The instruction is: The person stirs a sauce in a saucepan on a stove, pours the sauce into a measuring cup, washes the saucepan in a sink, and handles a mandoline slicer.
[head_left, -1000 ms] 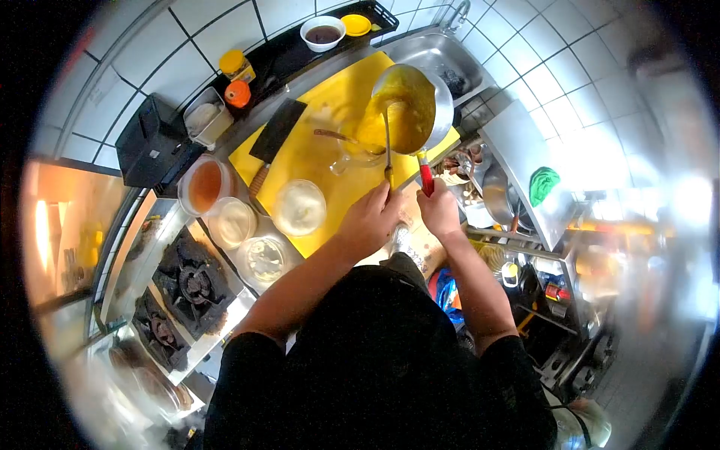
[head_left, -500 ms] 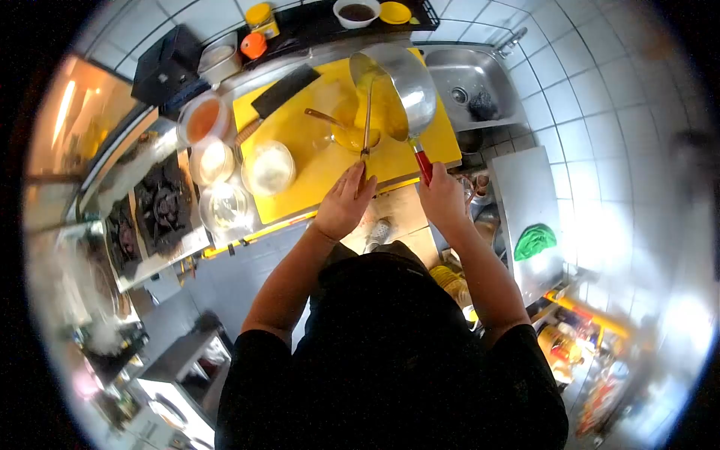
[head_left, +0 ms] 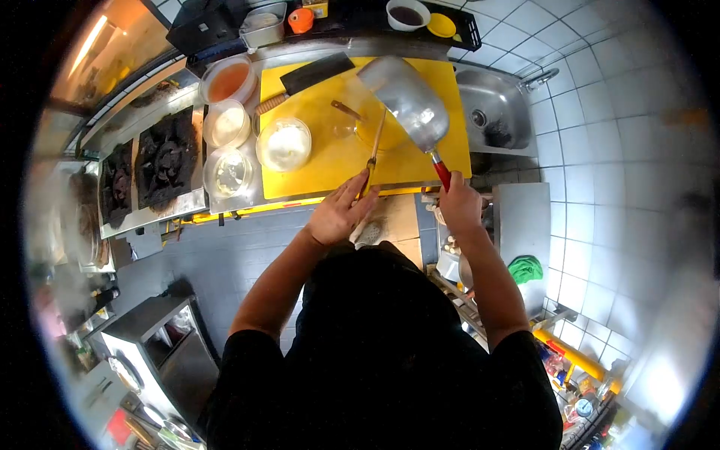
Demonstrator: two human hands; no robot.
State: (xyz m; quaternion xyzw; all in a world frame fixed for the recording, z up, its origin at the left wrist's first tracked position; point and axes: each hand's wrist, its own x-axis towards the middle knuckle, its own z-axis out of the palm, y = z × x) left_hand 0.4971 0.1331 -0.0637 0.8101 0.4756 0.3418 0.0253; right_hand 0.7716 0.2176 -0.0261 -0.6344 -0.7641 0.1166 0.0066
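Head view: pan (head_left: 410, 103) tilts, inside hidden; bowl (head_left: 406, 15) holds dark liquid.

Room right of tub (head_left: 281, 166) (pan (head_left: 411, 101) beyond)

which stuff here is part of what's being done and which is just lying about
Apparently in use:
red-handled pan, tipped, in the right hand
long thin utensil in the left hand
yellow board beneath
see-through bowl by the pan, indistinct

Probably just lying about:
cleaver on the board
green cloth
orange-topped container
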